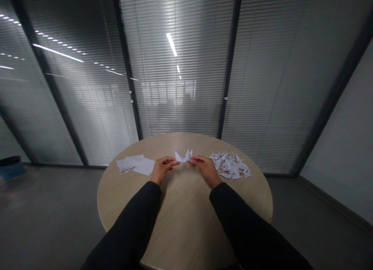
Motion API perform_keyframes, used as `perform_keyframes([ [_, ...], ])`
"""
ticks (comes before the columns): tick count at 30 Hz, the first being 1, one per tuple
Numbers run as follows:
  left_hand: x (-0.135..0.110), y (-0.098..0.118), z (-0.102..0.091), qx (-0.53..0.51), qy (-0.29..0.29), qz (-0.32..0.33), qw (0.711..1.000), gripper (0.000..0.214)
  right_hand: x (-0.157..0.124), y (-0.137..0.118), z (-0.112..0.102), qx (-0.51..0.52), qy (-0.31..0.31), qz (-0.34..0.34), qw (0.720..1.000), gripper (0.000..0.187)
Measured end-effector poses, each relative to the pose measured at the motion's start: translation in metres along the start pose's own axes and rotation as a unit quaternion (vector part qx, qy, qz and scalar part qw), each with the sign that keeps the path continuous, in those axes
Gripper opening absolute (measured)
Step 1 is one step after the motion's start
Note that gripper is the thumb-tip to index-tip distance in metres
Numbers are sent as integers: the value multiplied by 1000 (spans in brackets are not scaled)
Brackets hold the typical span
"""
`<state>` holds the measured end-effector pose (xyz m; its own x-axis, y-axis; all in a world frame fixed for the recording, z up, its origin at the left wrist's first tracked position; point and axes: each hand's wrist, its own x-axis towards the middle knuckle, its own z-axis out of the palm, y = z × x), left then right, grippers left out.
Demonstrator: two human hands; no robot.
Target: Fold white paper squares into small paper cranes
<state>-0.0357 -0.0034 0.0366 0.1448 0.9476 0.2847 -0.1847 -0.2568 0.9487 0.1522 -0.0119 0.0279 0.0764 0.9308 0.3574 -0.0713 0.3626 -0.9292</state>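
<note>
A small folded white paper piece (183, 156) with pointed tips is held above the round wooden table (186, 223). My left hand (163, 167) pinches its left end with the fingers closed. My right hand (204, 165) pinches the right end the same way. Both arms wear black sleeves and reach in from the bottom edge. A loose stack of flat white paper sheets (136, 163) lies just left of my left hand. A heap of several folded white paper pieces (231, 165) lies just right of my right hand.
Glass partitions with closed blinds and dark frames (224, 99) stand right behind the table. Grey floor surrounds the table. A dark and blue object (11, 165) sits on the floor at the far left.
</note>
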Motion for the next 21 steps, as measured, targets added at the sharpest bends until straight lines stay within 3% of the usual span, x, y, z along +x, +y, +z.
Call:
perform_keyframes([
  [21, 6, -7, -5, 65, -8, -48, 997, 38, 3, 7, -4, -57, -63, 1, 996, 29],
])
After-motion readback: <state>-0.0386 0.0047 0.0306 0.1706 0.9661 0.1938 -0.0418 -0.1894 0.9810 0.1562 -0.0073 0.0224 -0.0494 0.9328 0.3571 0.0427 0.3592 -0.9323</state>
